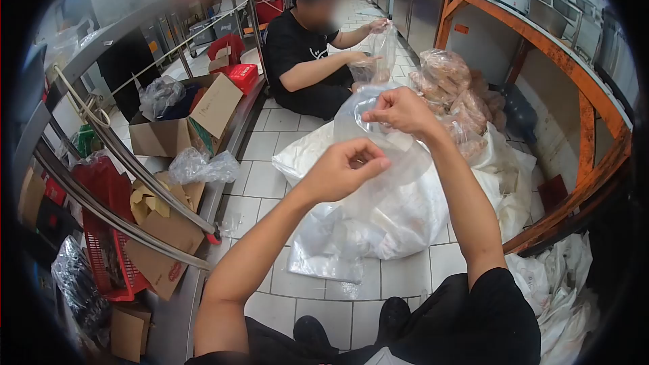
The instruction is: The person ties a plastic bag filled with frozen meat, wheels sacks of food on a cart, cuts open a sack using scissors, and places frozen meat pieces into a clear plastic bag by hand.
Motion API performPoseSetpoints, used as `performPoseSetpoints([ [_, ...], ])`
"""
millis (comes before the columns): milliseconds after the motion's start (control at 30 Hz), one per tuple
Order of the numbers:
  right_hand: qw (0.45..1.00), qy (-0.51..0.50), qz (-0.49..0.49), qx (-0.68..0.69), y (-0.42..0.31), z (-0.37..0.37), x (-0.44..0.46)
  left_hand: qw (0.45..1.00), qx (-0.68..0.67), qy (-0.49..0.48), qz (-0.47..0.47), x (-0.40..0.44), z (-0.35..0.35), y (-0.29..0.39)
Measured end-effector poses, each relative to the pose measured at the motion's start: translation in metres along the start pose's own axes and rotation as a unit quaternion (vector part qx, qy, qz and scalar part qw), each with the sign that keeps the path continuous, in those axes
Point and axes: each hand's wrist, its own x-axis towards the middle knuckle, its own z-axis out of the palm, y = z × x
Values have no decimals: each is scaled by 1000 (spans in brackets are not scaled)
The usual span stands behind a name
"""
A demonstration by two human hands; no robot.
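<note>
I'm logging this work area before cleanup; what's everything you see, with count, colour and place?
Held bag: one, clear, at the right hand
Large sack: one, whitish, floor centre
Flat plastic bags: count unclear, clear, on the floor in front
Filled bags: several, clear with pinkish-brown contents, beyond right
White sacks: several, right
Table: one, orange frame, right
Jug: one, bluish, under table
Open carton: one, brown, left
Small box: one, red, beside carton
Basket: one, red, lower left
Co-worker: one, black clothes, seated beyond
Shoes: two, black, bottom
Right hand: one, pinching held bag
Left hand: one, fingers curled, nearby
</note>
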Motion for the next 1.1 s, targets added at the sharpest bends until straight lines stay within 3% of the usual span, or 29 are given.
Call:
performPoseSetpoints([
  [33,993,73,0,-92,-8,6,-2,1000,-3,-3,5,3,4,-13],
  [67,993,82,-21,-87,-7,10,-1,1000,-5,-4,6,7,3,-26],
  [133,996,44,-36,-74,-15,12,-5,957,251,111,92,14,-2,-47],
  [167,997,6,-54,-59,-17,12,-7,958,248,111,92,18,-10,-55],
  [200,998,-36,-21,49,-11,13,-6,964,235,124,-29,22,-25,-59],
  [233,998,-38,-21,46,-10,11,-7,955,218,135,-148,23,-37,-67],
  [300,999,-24,-26,-1,-7,6,-8,916,2,390,-94,27,-57,-119],
  [333,999,-25,-26,-1,-8,7,-8,916,2,391,-95,22,-70,-106],
  [367,998,-1,-39,-48,-9,7,-8,892,-165,372,-198,18,-88,-92],
  [400,994,24,-52,-95,-11,8,-8,833,-325,339,-293,14,-101,-83],
  [433,994,25,-53,-92,-12,13,-8,833,-322,341,-293,10,-109,-86],
  [500,998,54,13,34,-16,25,-7,861,-400,264,-168,2,-112,-86],
  [533,998,53,13,35,-10,29,-5,861,-400,265,-169,-1,-108,-82],
  [600,989,-35,16,145,7,38,5,955,-242,63,-158,-5,-91,-68],
  [633,988,-36,16,146,10,41,7,955,-242,64,-159,-6,-77,-62],
  [700,995,-57,7,79,9,45,8,985,-82,24,-149,-4,-50,-55],
  [767,995,-54,11,79,0,55,3,982,-121,35,-144,3,-43,-67],
  [867,994,30,-88,-62,16,65,10,972,-172,40,-154,8,-43,-72],
  [933,994,19,-80,-68,10,64,5,967,-188,37,-169,10,-44,-74],
  [1100,990,-11,-73,-120,15,63,2,964,-80,187,-174,8,-50,-73],
])
